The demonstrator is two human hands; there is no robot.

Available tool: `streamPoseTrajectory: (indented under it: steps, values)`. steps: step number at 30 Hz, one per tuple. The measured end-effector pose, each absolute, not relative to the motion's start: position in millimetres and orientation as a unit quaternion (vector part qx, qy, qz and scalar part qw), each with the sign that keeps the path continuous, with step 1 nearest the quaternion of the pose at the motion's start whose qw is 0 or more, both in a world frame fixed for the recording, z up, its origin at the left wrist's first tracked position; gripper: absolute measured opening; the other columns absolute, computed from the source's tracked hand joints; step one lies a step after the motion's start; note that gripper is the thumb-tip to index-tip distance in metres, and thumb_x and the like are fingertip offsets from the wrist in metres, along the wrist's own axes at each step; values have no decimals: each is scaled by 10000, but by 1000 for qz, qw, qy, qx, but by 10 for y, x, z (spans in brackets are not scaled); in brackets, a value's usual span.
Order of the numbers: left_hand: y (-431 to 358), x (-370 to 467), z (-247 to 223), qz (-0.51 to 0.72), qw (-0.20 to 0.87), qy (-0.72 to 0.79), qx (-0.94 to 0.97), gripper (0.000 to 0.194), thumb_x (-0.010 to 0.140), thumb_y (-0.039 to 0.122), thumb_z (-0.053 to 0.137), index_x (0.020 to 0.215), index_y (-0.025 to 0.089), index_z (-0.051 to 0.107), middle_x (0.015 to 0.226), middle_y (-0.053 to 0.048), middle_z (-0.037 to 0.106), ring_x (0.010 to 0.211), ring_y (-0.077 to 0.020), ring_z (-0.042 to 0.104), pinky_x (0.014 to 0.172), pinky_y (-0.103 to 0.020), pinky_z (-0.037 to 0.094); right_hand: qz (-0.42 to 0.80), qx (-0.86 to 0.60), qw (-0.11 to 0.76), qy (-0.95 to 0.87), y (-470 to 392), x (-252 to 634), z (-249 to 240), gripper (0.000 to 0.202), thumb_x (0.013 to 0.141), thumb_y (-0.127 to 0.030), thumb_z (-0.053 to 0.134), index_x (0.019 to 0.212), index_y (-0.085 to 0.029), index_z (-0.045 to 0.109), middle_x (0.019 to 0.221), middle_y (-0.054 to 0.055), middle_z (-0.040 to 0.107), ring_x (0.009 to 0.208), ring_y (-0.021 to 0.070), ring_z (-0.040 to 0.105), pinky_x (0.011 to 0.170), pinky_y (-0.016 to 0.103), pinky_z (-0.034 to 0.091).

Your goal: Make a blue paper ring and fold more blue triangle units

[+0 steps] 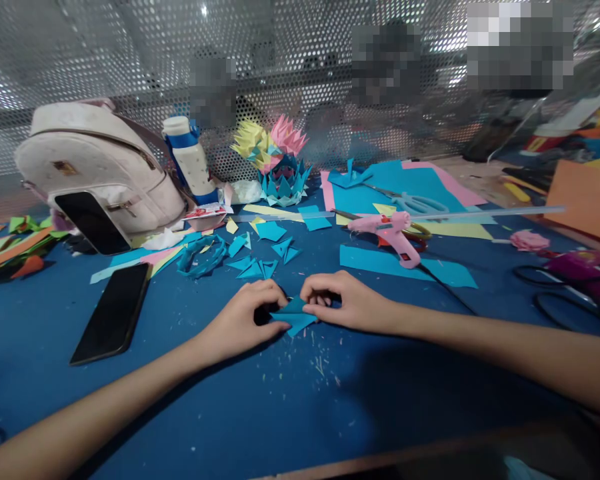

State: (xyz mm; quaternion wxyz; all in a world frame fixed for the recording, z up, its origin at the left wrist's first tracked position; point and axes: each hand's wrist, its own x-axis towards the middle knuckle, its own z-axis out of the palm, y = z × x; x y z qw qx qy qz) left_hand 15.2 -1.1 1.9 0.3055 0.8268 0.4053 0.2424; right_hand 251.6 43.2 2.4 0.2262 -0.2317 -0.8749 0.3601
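Between my two hands is a small piece of folded blue paper (295,318), held low over the blue table. My left hand (247,310) pinches its left side, with the thumb along the near edge. On the other side, my right hand (343,300) grips the upper right corner between thumb and curled fingers. Just beyond my hands lie several folded blue paper pieces (256,268) with pointed ends. A pink glue gun (393,233) rests behind my right hand, its black cord trailing toward my right forearm.
Two phones stand or lie at left, one (113,313) flat, one (93,223) leaning on a white backpack (100,160). Behind are a bottle (190,160), paper flowers (280,167), blue-handled scissors (420,202) and blue sheets (400,177). A perforated metal screen (320,73) closes off the back.
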Motion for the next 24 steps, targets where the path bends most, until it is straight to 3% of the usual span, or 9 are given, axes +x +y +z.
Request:
streamPoseTrajectory:
  steps: [5, 9, 15, 18, 21, 24]
  values:
    - [-40, 180, 50, 250, 339, 426, 800, 230, 984, 289, 505, 807, 167, 588, 727, 12, 617, 682, -135, 574, 656, -246, 436, 344, -200, 195, -897, 395, 2516, 9, 256, 910, -305, 599, 708, -152, 558, 679, -20, 498, 658, 102, 487, 591, 216, 354]
    - [-117, 228, 47, 249, 320, 442, 800, 218, 971, 243, 535, 767, 173, 570, 689, 32, 589, 674, -135, 532, 708, -274, 387, 311, -203, 185, -910, 386, 2512, 6, 264, 946, -304, 567, 726, -158, 555, 685, -16, 504, 685, 110, 473, 611, 222, 331]
    - [-154, 206, 14, 249, 271, 453, 812, 180, 923, 186, 642, 763, 177, 559, 804, 16, 588, 811, -176, 512, 758, -308, 318, 219, -196, 168, -941, 432, 2535, -10, 198, 960, -278, 579, 795, -168, 582, 747, 7, 607, 735, 140, 498, 649, 254, 343]
    - [-126, 173, 15, 256, 272, 427, 823, 113, 926, 143, 643, 831, 189, 600, 899, 8, 636, 893, -182, 551, 803, -318, 342, 161, -146, 176, -960, 443, 2565, -16, 149, 994, -275, 539, 941, -173, 634, 901, 41, 673, 841, 158, 543, 746, 280, 401]
    - [-97, 137, 24, 258, 289, 371, 844, 122, 960, 109, 591, 923, 213, 645, 1006, 15, 692, 978, -165, 595, 876, -323, 364, 123, -72, 194, -971, 458, 2609, -17, 219, 1043, -256, 449, 1096, -182, 648, 1084, 56, 704, 1001, 166, 576, 880, 312, 422]
    - [-93, 83, 14, 259, 268, 309, 875, 180, 1014, 117, 511, 1021, 217, 661, 1096, -1, 713, 1008, -166, 600, 909, -340, 364, 107, -14, 205, -973, 489, 2657, -16, 311, 1073, -247, 362, 1164, -162, 647, 1157, 55, 712, 1080, 169, 587, 872, 311, 440]
